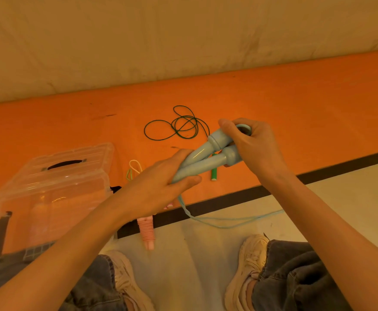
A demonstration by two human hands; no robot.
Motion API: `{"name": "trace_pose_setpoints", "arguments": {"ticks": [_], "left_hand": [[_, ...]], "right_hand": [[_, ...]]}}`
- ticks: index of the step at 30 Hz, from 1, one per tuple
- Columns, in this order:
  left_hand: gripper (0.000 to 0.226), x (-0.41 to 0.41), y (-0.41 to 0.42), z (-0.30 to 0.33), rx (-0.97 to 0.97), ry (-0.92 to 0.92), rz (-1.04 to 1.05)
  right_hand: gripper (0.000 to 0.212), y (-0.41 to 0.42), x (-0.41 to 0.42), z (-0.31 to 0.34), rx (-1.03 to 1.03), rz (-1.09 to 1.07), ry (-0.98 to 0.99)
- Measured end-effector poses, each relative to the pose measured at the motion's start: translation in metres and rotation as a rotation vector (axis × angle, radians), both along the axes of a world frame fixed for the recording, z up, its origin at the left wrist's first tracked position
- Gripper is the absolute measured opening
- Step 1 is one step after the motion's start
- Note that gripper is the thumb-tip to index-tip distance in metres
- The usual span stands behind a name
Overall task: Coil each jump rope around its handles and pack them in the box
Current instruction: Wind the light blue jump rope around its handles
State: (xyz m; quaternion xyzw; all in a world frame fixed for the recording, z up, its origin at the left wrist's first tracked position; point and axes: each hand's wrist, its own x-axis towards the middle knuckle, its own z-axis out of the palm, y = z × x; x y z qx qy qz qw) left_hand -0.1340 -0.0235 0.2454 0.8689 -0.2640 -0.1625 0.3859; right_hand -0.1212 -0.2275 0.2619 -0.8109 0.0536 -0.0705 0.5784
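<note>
- Our left hand (161, 180) closes its fingers around the narrow ends of two pale blue plastic jump-rope handles (202, 158); our right hand (253, 144) grips their wide ends.
- One thin blue cord (228, 222) trails down to the floor.
- On the orange surface (295, 122): one dark green rope (176, 126), one coiled pink rope (146, 230), one clear plastic lidded box (55, 187).

A gym or play room is suggested by the orange padded mat (273, 104), edged in black and laid on a pale floor (206, 250), on which jump ropes (176, 126) are scattered beside a clear plastic box (55, 187).
</note>
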Motion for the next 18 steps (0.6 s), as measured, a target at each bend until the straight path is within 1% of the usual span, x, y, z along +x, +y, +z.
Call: {"name": "trace_pose_setpoints", "arguments": {"ticks": [4, 7, 9, 14, 16, 18], "left_hand": [[0.043, 0.0003, -0.0035, 0.0003, -0.006, -0.029, 0.038], [0.049, -0.0004, -0.0034, -0.0008, 0.125, -0.124, 0.036], [0.055, -0.0005, -0.0032, -0.0011, 0.173, -0.16, 0.023], [0.056, 0.0055, 0.0024, 0.0018, 0.08, -0.031, -0.082], [0.057, 0.0063, 0.0035, 0.0032, 0.083, -0.038, -0.1], [0.057, 0.0055, 0.0017, 0.0052, 0.106, -0.084, -0.092]], "right_hand": [[0.035, 0.0001, -0.0003, 0.002, 0.013, -0.009, -0.007], [0.037, 0.0, -0.0004, 0.0023, -0.021, -0.016, -0.004], [0.037, -0.0007, -0.0001, 0.0016, -0.009, -0.019, 0.004], [0.037, -0.001, -0.0003, 0.004, -0.008, -0.012, 0.011], [0.035, -0.0025, -0.0014, 0.0061, 0.01, -0.015, 0.024], [0.033, -0.0028, -0.0026, 0.0084, 0.012, -0.015, 0.032]]}}
